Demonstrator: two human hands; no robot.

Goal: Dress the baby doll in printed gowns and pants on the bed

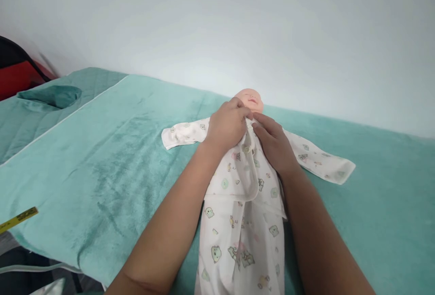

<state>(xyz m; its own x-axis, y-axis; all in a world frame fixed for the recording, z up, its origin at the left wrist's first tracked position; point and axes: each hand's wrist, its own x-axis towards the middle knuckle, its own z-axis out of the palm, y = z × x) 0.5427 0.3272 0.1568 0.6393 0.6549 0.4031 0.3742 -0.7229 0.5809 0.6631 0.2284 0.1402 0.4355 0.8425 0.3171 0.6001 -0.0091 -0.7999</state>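
Observation:
A baby doll lies on its back, its head toward the wall. It wears a white printed baby shirt with long sleeves spread out to both sides, and matching baby pants reach toward me. At the collar, just below the doll's chin, my left hand is closed on the shirt's neckline. My right hand pinches the other side of the neckline, close to the left fingertips. A button shows on the shirt front below my fingers. What exactly lies between the fingertips is partly hidden.
Teal plush fabric covers the surface under the doll. A folded teal cloth piece and a red and black item are at the far left. A yellow strip sticks in at the left edge. The white wall stands behind.

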